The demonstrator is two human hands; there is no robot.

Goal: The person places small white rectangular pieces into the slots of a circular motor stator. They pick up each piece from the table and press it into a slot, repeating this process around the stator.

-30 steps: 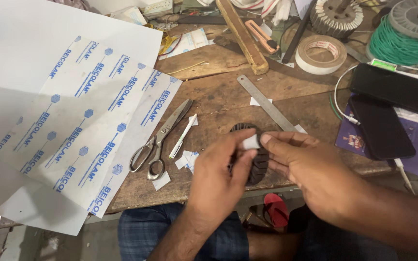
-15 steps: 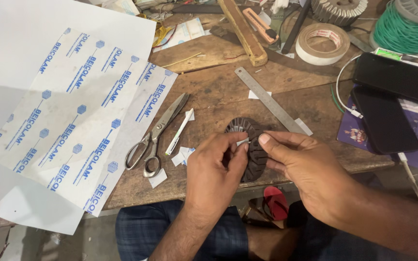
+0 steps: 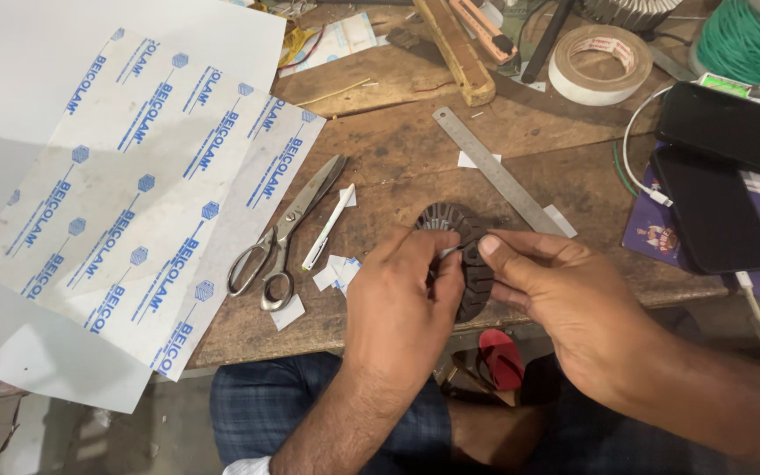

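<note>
Left hand (image 3: 402, 295) curled over the near side of a dark, round slotted core (image 3: 464, 255), fingers closed on it and pinching a small white slip (image 3: 447, 252) at its rim. Right hand (image 3: 556, 295) pressed in from the other side, thumb and forefinger narrowed to a pinch just above the core, touching the same slip. Core standing near the front edge of the wooden bench (image 3: 398, 141), partly hidden by both hands.

Just left of the left hand, small white paper scraps (image 3: 336, 273) and a folded white strip (image 3: 327, 227). Beyond those, steel scissors (image 3: 283, 237) lying closed, blades pointing up and to the right. Further left, big white sheets with blue print (image 3: 134, 202), hanging over the bench edge.

Behind the core, a steel ruler (image 3: 496, 172) laid diagonally, nearly touching the core's far side. Farther back, a wooden bar (image 3: 455, 48) and a roll of pale tape (image 3: 600, 63). At the right, two dark phones (image 3: 714, 207) on a purple booklet (image 3: 644, 230), a white cable (image 3: 635, 149) beside them. In the far right corner, a spool of green wire (image 3: 749, 44).
</note>
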